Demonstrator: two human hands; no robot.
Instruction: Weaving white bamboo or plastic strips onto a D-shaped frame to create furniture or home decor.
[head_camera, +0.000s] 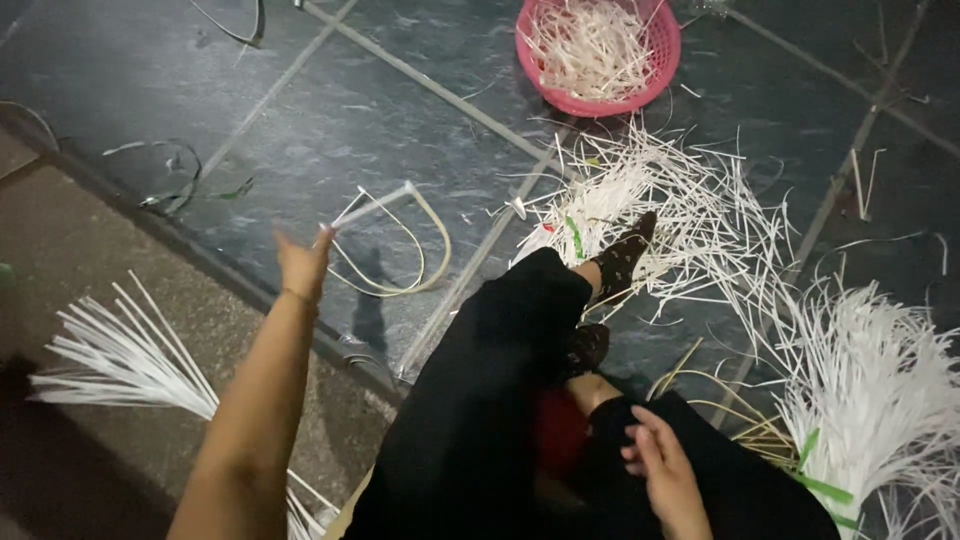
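Reaching out over the dark tiled floor (330, 120), the left hand (303, 265) pinches one end of a thin white strip (372, 207), which juts up and to the right from the fingertips; the fingers themselves blur, so the exact pinch is hard to read. Just beyond the strip lies a loop of pale yellowish strips (400, 270), flat on the tiles. The right hand (665, 470) rests on the lap against black cloth (480, 400), fingers loosely curled; whether it holds anything I cannot tell, and its wrist is cut off by the bottom edge. A red patch (560, 430) shows between the legs, too hidden to name. Two feet in dark patterned socks (622, 262) poke out among a tangle of stiff, narrow white strips (690, 220). More long strips fan out in a bundle (125, 360) at the left and in a thick sheaf (880, 390) at the right, bound with green bands. A pink plastic mesh basket (655, 60), partly cropped at the top, holds short white offcuts.
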